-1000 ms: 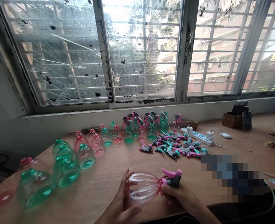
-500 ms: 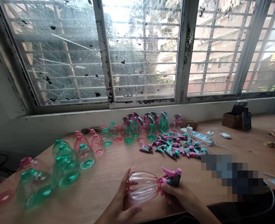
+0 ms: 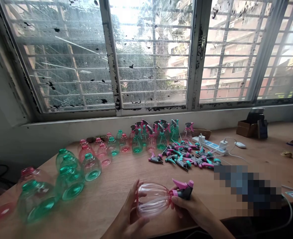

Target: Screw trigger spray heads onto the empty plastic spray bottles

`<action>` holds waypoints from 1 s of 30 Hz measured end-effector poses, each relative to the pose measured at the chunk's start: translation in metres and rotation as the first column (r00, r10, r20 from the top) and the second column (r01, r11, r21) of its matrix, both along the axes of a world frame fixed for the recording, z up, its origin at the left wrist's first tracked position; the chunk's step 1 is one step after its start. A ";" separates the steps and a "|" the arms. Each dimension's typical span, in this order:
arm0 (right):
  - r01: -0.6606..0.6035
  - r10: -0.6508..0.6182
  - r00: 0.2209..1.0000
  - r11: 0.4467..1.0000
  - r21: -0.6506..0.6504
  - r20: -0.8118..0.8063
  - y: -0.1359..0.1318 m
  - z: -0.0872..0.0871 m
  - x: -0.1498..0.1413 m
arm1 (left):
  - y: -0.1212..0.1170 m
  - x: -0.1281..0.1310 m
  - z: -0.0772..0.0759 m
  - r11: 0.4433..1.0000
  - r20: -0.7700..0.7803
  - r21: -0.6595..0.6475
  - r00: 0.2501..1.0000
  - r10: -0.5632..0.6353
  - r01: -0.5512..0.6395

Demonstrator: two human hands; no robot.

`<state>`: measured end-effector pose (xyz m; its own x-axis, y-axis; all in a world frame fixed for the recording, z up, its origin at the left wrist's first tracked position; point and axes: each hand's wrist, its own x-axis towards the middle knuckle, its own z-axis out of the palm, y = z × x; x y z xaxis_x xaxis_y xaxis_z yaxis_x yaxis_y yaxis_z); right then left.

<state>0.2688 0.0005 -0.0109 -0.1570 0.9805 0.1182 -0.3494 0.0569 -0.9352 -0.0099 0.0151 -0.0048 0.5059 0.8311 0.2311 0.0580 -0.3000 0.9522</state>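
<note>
Pink bottle (image 3: 152, 199) with sprayer top (image 3: 185, 189) lies sideways between a left hand (image 3: 129, 214) cupped round its base and a right hand (image 3: 190, 205) gripping its neck, all virtually unmoved over the past second, the work seemingly paused.

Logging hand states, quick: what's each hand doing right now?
Left hand: holding the pink bottle, cupped around its base end.
Right hand: closed on the pink collar where the spray head meets the bottle.
</note>
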 end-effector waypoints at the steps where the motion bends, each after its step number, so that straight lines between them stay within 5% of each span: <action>1: 0.001 -0.001 1.000 1.000 0.003 -0.002 0.000 0.000 0.000 | 0.000 0.000 0.000 1.000 0.006 -0.003 1.000 -0.011 0.011; 6: -0.016 0.016 0.999 1.000 0.001 0.031 0.001 0.001 0.001 | 0.002 -0.001 -0.003 0.997 0.073 -0.001 0.995 -0.072 0.073; 15: 0.001 -0.001 1.000 1.000 -0.003 0.006 0.000 0.003 0.000 | 0.001 0.000 0.002 0.999 0.028 0.048 1.000 -0.006 0.005; 24: -0.021 0.021 1.000 1.000 -0.001 0.023 0.000 0.000 0.000 | 0.010 -0.009 -0.018 0.999 -0.026 0.012 0.999 -0.044 0.044; 30: -0.034 0.033 0.999 0.999 0.019 0.034 0.000 0.003 0.001 | 0.007 -0.003 -0.009 0.999 -0.018 0.041 1.000 -0.020 0.020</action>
